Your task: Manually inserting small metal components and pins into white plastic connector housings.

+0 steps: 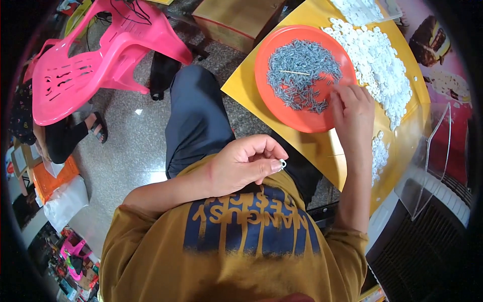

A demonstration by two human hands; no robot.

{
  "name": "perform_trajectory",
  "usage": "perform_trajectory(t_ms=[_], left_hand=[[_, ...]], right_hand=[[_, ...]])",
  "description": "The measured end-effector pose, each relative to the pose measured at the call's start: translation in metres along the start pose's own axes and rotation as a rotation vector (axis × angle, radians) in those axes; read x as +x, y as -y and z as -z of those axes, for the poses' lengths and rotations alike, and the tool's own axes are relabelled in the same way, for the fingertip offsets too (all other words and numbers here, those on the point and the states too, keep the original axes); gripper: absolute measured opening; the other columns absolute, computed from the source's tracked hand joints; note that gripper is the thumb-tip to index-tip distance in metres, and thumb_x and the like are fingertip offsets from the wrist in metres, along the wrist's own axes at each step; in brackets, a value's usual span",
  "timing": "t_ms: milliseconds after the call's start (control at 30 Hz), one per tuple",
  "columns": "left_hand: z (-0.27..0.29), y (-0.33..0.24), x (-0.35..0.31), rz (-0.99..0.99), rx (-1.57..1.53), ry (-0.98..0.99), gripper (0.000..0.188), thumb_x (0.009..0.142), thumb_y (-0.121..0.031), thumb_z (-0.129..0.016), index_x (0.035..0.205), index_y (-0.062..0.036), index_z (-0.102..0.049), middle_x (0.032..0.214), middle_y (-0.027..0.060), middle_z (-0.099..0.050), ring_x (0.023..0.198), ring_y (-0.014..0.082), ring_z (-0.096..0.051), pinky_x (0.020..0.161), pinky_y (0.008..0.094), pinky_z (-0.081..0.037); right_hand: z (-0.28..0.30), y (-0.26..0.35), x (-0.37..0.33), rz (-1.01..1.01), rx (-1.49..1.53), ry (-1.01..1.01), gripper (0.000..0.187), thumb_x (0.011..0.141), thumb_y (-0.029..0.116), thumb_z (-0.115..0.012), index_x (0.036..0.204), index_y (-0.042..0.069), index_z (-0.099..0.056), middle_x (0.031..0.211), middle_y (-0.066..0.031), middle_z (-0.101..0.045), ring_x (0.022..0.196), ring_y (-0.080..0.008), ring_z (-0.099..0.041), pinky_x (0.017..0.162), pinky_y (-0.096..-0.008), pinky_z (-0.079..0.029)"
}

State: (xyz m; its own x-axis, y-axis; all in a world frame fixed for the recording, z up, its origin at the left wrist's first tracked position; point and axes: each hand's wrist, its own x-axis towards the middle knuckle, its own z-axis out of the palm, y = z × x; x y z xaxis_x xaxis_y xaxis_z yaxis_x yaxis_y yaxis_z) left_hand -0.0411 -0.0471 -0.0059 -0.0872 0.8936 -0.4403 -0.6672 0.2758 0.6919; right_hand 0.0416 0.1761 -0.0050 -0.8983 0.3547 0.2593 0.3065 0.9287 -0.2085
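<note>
Between the thumb and fingers of my left hand [246, 163], a small white plastic clip [283, 164] with a looped end sticks out above my lap. My right hand [355, 113] is over the right edge of a round orange-red plate [297, 124], its fingers bent together; whatever they pinch is hidden. A heap of small grey metal nails or screws [297, 58] fills much of the plate, and a thin pale stick [294, 73] lies across it. Beyond my right hand spreads a big pile of small white plastic pieces [385, 73].
Plate and pile rest on a yellow tabletop [329, 168]. A clear plastic box [392, 9] stands at its far end, a clear panel [427, 161] at right. A cardboard box [236, 22] sits beyond. Left are a pink chair [75, 75] and another person's sandalled foot [98, 127].
</note>
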Motion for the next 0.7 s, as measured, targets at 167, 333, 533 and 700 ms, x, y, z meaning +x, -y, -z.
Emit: perform_trajectory(t_ms=[167,333,533,700], left_hand=[[0.002,0.0,0.0,-0.015,0.015,-0.006,0.014,0.084,-0.009,-0.051,0.096,-0.0006,-0.051,0.079,0.0008,-0.051,0.06,0.0037,-0.044,0.054,0.0162,-0.038],[0.005,0.001,-0.002,-0.015,0.01,-0.013,0.014,0.084,-0.009,-0.051,0.096,-0.0008,-0.051,0.079,0.0006,-0.051,0.06,0.0037,-0.044,0.054,0.0163,-0.038],[0.007,0.002,-0.003,-0.015,0.007,-0.039,0.014,0.085,-0.009,-0.051,0.096,-0.0012,-0.051,0.078,0.0002,-0.051,0.06,0.0037,-0.044,0.054,0.0161,-0.037],[0.008,0.004,-0.003,-0.019,-0.011,-0.039,0.013,0.084,-0.008,-0.051,0.096,-0.0015,-0.051,0.076,-0.0003,-0.05,0.059,0.0037,-0.044,0.053,0.016,-0.037]], right_hand=[[-0.003,-0.007,0.011,0.026,-0.056,0.02,0.007,0.072,0.006,-0.056,0.078,0.003,-0.058,0.076,-0.0093,-0.057,0.073,-0.0275,-0.052,0.069,-0.0362,-0.04],[-0.008,-0.01,0.014,0.08,-0.093,0.047,0.007,0.07,0.007,-0.057,0.077,0.005,-0.059,0.074,-0.0081,-0.055,0.072,-0.0261,-0.052,0.069,-0.0356,-0.04],[-0.009,-0.015,0.022,0.106,-0.137,0.131,0.005,0.071,0.009,-0.057,0.074,0.005,-0.057,0.074,-0.0085,-0.055,0.073,-0.0261,-0.052,0.07,-0.0359,-0.04],[-0.013,-0.023,0.032,0.155,-0.126,0.167,0.005,0.072,0.009,-0.056,0.073,0.004,-0.055,0.074,-0.0094,-0.054,0.075,-0.027,-0.052,0.071,-0.0364,-0.04]])
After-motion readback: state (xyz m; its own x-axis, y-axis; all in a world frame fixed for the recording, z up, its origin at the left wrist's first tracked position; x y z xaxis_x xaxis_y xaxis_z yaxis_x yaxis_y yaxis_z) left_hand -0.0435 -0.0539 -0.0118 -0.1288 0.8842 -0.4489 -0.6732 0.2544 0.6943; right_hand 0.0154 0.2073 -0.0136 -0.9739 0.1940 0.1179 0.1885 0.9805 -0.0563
